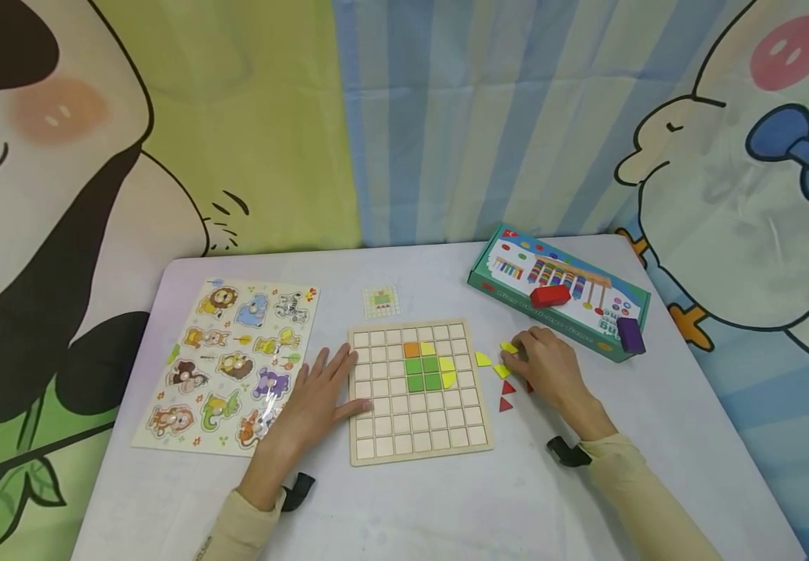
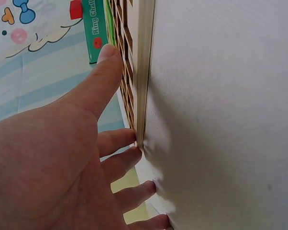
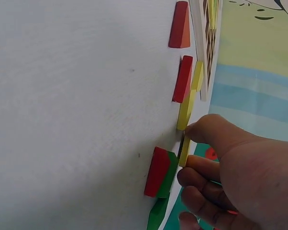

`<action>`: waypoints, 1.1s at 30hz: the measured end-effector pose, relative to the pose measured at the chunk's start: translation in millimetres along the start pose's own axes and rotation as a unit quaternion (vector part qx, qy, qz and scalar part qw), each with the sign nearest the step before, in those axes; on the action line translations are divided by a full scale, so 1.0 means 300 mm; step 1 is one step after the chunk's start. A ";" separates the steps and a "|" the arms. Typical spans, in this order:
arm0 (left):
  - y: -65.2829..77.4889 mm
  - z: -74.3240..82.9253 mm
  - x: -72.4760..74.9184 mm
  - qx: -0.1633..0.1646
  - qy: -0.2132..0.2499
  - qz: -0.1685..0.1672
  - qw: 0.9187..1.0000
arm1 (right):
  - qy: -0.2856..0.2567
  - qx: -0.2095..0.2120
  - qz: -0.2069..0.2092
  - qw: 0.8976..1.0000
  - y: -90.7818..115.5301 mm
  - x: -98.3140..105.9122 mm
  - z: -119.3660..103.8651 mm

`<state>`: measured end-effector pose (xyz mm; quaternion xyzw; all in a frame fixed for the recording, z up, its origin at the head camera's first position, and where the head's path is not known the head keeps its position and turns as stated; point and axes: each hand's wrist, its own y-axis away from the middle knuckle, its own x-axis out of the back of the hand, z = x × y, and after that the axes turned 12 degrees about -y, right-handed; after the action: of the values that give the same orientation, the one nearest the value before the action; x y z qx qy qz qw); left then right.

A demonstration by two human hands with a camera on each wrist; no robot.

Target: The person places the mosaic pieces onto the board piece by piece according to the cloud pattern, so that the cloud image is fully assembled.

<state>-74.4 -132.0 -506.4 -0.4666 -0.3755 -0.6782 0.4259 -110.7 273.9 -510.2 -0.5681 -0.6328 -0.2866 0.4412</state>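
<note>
A square wooden grid board (image 1: 379,444) lies mid-table, with green squares (image 1: 423,374), an orange square (image 1: 411,350) and yellow rounded pieces (image 1: 447,372) in some cells. My left hand (image 1: 313,409) rests at its left edge, fingers spread; in the left wrist view the thumb (image 2: 105,62) lies over the rim. To the right of the board, my right hand (image 1: 552,374) pinches a yellow quarter-circle piece (image 3: 184,151) between thumb and forefinger. Other yellow pieces (image 1: 483,359) and red triangles (image 1: 506,404) lie around it. Green pieces (image 3: 169,175) show beside a red one in the right wrist view.
A small pattern card (image 1: 381,301) lies behind the board. An animal puzzle board (image 1: 225,366) lies at the left. At the back right is a green box (image 1: 552,288) carrying a red block (image 1: 549,296), with a purple block (image 1: 630,335) at its right end.
</note>
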 end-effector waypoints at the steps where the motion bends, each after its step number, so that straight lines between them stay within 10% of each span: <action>1: 0.000 0.000 0.001 0.000 0.000 0.000 1.000 | 0.000 0.004 0.000 1.000 -0.004 -0.001 0.000; 16: 0.002 -0.001 0.002 0.009 0.008 -0.011 1.000 | -0.035 0.175 0.041 0.983 -0.140 -0.001 -0.161; 33: 0.003 -0.006 0.000 0.008 -0.001 -0.013 1.000 | -0.066 0.279 -0.093 0.953 -0.252 -0.179 -0.399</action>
<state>-74.1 -134.1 -506.8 -0.4592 -0.3873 -0.6802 0.4201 -158.1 131.0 -493.6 -0.3788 -0.7652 -0.0998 0.5109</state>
